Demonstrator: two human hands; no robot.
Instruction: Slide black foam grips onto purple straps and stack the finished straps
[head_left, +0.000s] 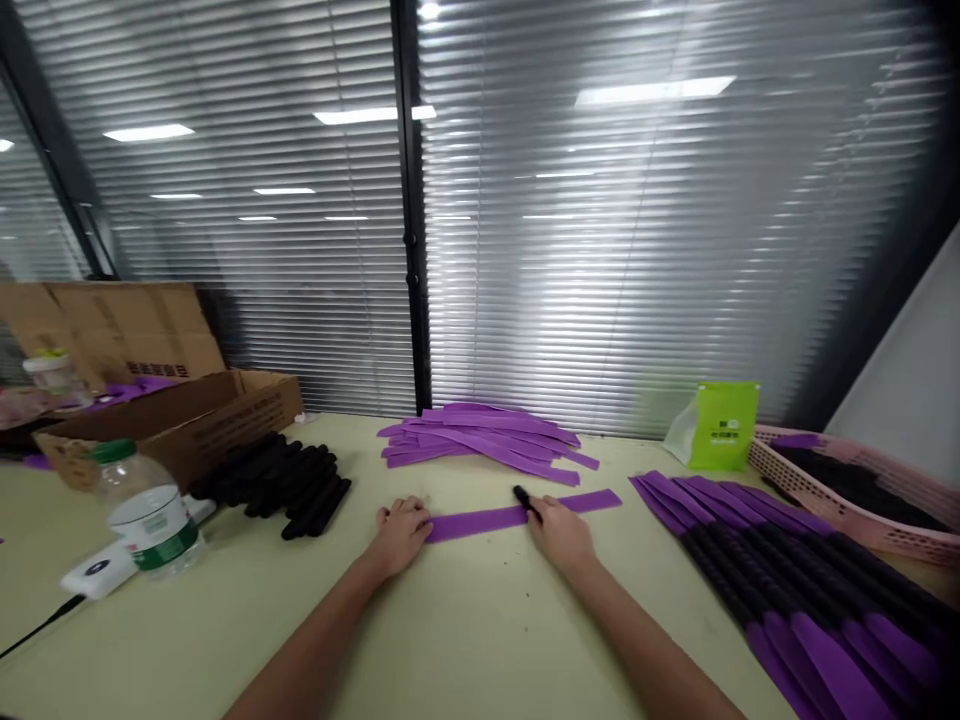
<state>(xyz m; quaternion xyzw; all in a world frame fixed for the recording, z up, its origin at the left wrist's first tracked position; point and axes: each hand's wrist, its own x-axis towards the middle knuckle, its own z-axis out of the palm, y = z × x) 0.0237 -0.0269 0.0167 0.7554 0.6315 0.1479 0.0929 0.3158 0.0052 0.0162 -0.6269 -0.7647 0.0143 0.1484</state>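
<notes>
A purple strip (480, 523) lies across the table in front of me, tilted slightly up toward the right. At its left end is my left hand (402, 532), fingers bent and pressed onto the strip. My right hand (561, 532) rests over the strip's right part and grips a small black roll (521, 495), whose tip sticks out past the fingers. Beyond the hands lies a loose pile of purple strips (480, 440). On the left are stacked black rolls (281, 480). To the right, purple strips with black wrapped middles (772, 565) lie side by side.
An open cardboard box (247, 405) stands at the left. Before it are a green-capped bottle (154, 515) and a white device (101, 570) with a cable. A green pouch (724, 425) and a pink basket (840, 495) of black items stand at the right, near window blinds (540, 300).
</notes>
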